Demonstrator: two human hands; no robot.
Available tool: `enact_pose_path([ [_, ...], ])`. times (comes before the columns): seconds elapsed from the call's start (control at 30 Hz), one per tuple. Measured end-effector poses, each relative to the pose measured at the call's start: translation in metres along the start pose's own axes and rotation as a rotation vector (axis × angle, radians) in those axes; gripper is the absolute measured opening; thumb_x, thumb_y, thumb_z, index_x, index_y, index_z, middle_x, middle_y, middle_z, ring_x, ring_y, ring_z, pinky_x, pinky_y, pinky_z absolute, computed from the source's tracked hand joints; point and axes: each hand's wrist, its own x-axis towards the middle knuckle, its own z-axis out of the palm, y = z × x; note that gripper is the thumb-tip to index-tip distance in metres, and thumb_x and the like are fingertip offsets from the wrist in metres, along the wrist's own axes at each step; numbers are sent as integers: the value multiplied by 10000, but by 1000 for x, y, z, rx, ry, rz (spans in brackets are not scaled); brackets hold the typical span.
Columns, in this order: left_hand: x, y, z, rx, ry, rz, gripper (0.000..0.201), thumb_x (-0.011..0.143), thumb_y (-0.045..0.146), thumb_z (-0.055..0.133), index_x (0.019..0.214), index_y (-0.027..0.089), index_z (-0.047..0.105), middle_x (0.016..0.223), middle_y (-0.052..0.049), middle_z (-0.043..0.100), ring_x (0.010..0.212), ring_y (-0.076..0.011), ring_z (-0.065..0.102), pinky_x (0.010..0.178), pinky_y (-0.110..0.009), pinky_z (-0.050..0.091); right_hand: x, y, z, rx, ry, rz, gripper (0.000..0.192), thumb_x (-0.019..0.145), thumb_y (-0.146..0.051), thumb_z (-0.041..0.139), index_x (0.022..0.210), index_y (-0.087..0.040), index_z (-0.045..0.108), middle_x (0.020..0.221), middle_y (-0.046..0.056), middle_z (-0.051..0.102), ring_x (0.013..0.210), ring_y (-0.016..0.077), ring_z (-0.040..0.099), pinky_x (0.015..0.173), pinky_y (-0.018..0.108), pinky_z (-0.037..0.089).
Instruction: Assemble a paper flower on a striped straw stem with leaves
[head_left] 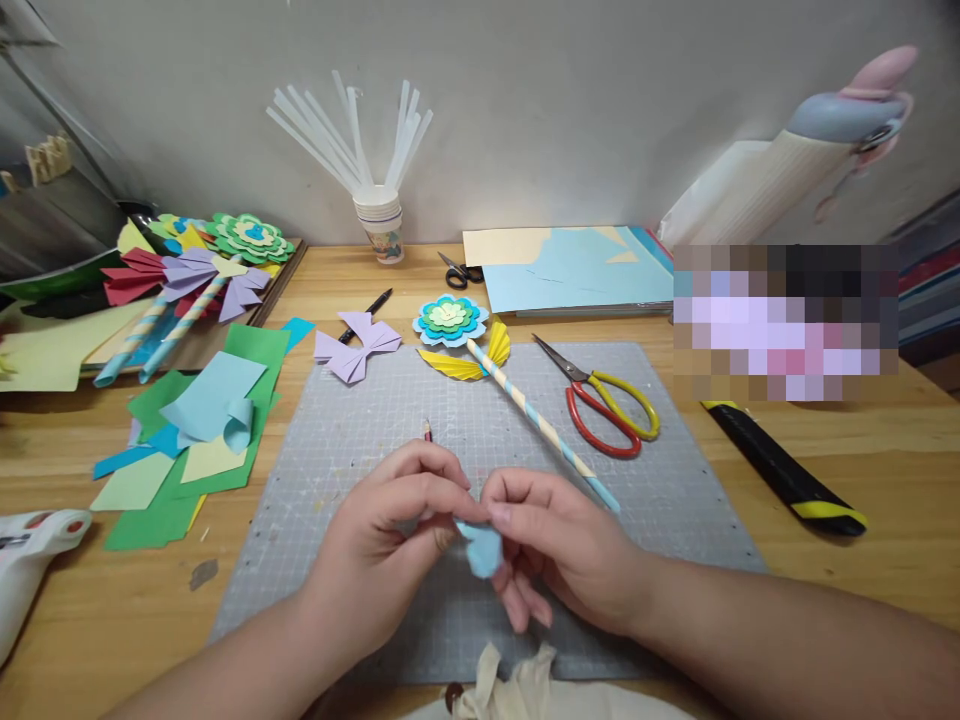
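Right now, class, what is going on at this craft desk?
A person works with both bare hands over a grey cutting mat. The left hand and right hand together pinch a small light blue paper piece between the fingertips. A pencil tip pokes up behind the left hand. Farther back on the mat lie a finished paper flower on a striped straw and red-and-yellow scissors. Coloured paper scraps sit to the left.

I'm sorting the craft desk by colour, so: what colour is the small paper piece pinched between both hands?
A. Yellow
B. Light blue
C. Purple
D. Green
B: the paper piece held between the left hand and right hand is light blue.
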Motion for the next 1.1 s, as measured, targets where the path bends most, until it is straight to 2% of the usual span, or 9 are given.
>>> enact_pose_path([
  [0.07, 1, -1, 2, -105, 7, -102, 192, 801, 146, 642, 856, 305, 736, 880, -8, 625, 776, -138, 590, 659, -223, 466, 0, 0, 1, -22, 18, -16, 281, 794, -415, 629, 715, -178, 501, 524, -37, 597, 357, 70, 550, 293, 112, 316],
  [0.13, 2, -3, 3, -254, 36, -266, 144, 817, 247, 650, 944, 300, 694, 885, -5, 630, 692, -121, 568, 576, -210, 458, 0, -2, 2, -84, 96, -65, 288, 790, -416, 639, 709, -175, 504, 525, -44, 589, 356, 60, 539, 304, 112, 310],
  [0.2, 2, -4, 3, -391, 18, -420, 135, 811, 332, 658, 919, 253, 677, 798, -4, 617, 609, -109, 530, 501, -197, 432, -1, -3, 2, -142, 180, -108, 295, 788, -427, 636, 705, -177, 503, 520, -53, 574, 352, 54, 522, 313, 119, 307],
  [0.27, 3, -4, 3, -457, -44, -501, 177, 783, 368, 683, 825, 196, 674, 684, -1, 583, 567, -104, 498, 478, -191, 415, -1, -5, 3, -176, 226, -120, 298, 786, -436, 628, 702, -182, 498, 515, -57, 564, 353, 55, 514, 320, 127, 307],
  [0.37, 4, -5, 3, -444, -87, -528, 208, 741, 361, 723, 724, 166, 655, 605, 7, 553, 529, -90, 457, 461, -181, 383, -1, -7, 3, -218, 226, -114, 303, 781, -453, 625, 717, -185, 502, 539, -56, 564, 362, 59, 516, 326, 139, 314],
  [0.53, 5, -5, 5, -426, -83, -552, 221, 725, 367, 736, 680, 169, 648, 637, 0, 574, 538, -87, 452, 455, -177, 362, 0, -5, 4, -267, 205, -109, 336, 772, -490, 643, 737, -183, 513, 583, -50, 571, 378, 55, 516, 333, 143, 322],
  [0.83, 6, -3, 5, -634, -81, -659, 216, 669, 361, 793, 718, 168, 709, 550, 13, 561, 505, -69, 449, 425, -145, 320, 1, -4, -1, -114, 167, -59, 328, 771, -465, 670, 722, -185, 506, 526, -48, 599, 357, 63, 527, 318, 134, 307],
  [1.1, 7, -5, 5, -631, -69, -700, 240, 647, 370, 811, 718, 163, 712, 527, 22, 545, 489, -60, 429, 419, -138, 311, 0, -4, -2, -30, 117, -51, 307, 774, -434, 683, 722, -181, 518, 534, -40, 614, 364, 62, 539, 319, 127, 304],
])
